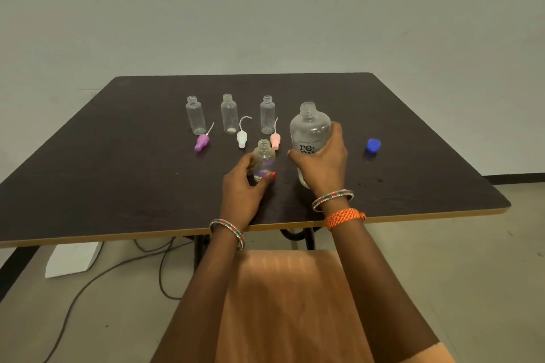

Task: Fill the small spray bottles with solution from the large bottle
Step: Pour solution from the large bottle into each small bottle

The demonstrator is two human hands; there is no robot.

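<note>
We see a dark brown table (118, 156) with a light edge against a plain grey-white wall (265, 9), dull concrete floor (472, 274), black cables (118, 268), white box (73, 259) underneath.

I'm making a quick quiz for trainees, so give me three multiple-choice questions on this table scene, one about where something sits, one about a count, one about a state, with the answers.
1. Where does the blue cap lie?
A. right of the large bottle
B. on the large bottle
C. left of the purple sprayer top

2. How many small bottles stand in the back row?
A. two
B. three
C. five

3. What does the left hand hold?
A. nothing
B. the white sprayer top
C. a small bottle

Answers: A, the cap lies apart on the table; B, three uncapped bottles stand there; C, its fingers wrap that bottle.
</note>
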